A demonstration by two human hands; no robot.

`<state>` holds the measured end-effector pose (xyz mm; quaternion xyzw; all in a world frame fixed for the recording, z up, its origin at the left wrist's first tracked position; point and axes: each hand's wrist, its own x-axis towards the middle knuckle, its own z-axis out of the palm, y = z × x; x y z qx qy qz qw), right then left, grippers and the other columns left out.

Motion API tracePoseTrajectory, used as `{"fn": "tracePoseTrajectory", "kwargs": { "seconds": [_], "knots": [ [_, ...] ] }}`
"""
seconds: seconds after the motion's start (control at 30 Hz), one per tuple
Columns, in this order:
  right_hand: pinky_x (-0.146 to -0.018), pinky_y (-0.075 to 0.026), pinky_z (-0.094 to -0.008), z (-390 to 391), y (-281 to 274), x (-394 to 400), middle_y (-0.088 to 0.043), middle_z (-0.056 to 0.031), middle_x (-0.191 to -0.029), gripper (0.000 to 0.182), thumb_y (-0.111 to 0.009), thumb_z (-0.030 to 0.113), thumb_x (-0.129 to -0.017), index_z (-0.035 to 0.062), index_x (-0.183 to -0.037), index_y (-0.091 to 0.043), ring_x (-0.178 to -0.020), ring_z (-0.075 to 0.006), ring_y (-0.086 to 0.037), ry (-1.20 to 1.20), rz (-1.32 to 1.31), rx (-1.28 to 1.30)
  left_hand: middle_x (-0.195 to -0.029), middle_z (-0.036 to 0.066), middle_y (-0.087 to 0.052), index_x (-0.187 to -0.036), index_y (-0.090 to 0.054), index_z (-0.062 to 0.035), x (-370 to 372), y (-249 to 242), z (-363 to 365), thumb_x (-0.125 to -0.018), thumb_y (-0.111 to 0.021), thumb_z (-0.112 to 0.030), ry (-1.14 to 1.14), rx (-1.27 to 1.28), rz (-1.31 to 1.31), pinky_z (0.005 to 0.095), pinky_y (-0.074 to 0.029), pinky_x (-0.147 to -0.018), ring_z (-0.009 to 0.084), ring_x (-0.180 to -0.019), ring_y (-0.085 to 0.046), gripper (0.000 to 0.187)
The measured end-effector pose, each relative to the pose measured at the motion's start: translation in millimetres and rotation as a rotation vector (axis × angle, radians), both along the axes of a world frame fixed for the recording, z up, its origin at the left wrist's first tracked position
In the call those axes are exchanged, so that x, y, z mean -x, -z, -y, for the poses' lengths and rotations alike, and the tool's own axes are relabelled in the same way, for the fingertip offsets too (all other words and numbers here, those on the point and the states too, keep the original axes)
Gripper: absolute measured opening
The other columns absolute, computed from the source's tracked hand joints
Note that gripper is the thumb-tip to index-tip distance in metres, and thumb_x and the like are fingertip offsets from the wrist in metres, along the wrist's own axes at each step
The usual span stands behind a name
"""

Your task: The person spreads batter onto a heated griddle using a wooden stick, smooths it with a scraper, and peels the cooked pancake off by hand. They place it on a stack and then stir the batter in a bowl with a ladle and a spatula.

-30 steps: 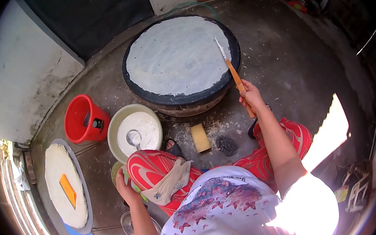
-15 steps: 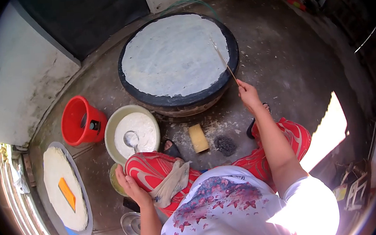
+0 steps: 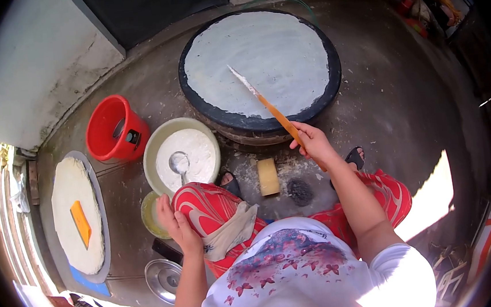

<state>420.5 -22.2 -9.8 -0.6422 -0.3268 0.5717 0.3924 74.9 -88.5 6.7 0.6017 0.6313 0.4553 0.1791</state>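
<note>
Gripped in my right hand [image 3: 312, 142], the long orange wooden spatula [image 3: 264, 103] ran up-left, its white-coated tip resting on the round white batter sheet [image 3: 272, 47] on the griddle; my left hand [image 3: 173, 220] lay open against my knee.

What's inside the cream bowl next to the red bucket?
The cream bowl holds white batter with a metal ladle resting in it. The ladle's handle end and the bowl's near rim are hidden behind the person's knee.

Right hand [image 3: 312, 142]: arm extended forward, fingers closed in a fist grip, wrist angled inward. Left hand [image 3: 173, 222]: elbow bent, palm down, fingers loosely spread, resting flat against own knee.
</note>
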Motion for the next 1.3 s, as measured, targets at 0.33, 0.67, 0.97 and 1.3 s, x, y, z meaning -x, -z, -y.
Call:
{"fn": "tracePoseTrajectory", "kwargs": {
  "seconds": [0.33, 0.67, 0.97, 1.3],
  "knots": [
    [-0.056, -0.044, -0.0252, -8, 40, 7, -0.054, -0.0016, -0.068, 0.033, -0.040, 0.014, -0.090, 0.0121, -0.122, -0.050, -0.059, -0.0086, -0.051, -0.166, 0.791, -0.316, -0.131, 0.019, -0.037, -0.125, -0.040, 0.0032, 0, -2, -1, -0.092, -0.036, -0.026, -0.016, 0.004, 0.029, 0.0373, -0.021, -0.104, 0.0310, -0.125, -0.031, 0.044],
    [-0.046, -0.041, -0.0209, -21, 12, -14, -0.059, -0.0042, -0.085, 0.040, -0.035, 0.011, -0.093, 0.0147, -0.133, -0.034, -0.053, -0.0070, -0.046, 0.137, -0.045, -0.108, -0.132, 0.020, -0.035, -0.125, -0.040, 0.0039, 2, -2, -2, -0.091, -0.036, -0.024, -0.004, 0.003, 0.074, 0.0379, -0.023, -0.103, 0.0317, -0.125, -0.031, 0.044],
    [-0.044, -0.038, -0.0203, -74, 3, -9, -0.056, -0.0085, -0.088, 0.041, -0.032, 0.012, -0.094, 0.0120, -0.135, -0.030, -0.053, -0.0092, -0.043, 0.006, -0.010, -0.014, -0.131, 0.020, -0.036, -0.123, -0.041, 0.0048, -1, -4, -4, -0.091, -0.037, -0.025, -0.002, -0.004, 0.093, 0.0383, -0.024, -0.103, 0.0324, -0.124, -0.032, 0.044],
    [-0.046, -0.042, -0.0232, -165, 1, 8, -0.055, -0.0092, -0.085, 0.044, -0.026, 0.012, -0.093, 0.0123, -0.136, -0.027, -0.055, -0.0116, -0.044, 0.002, -0.013, 0.052, -0.129, 0.019, -0.039, -0.124, -0.042, 0.0041, -1, -5, -5, -0.091, -0.036, -0.028, 0.003, -0.006, 0.045, 0.0404, -0.021, -0.103, 0.0331, -0.123, -0.032, 0.046]
  ]
}}
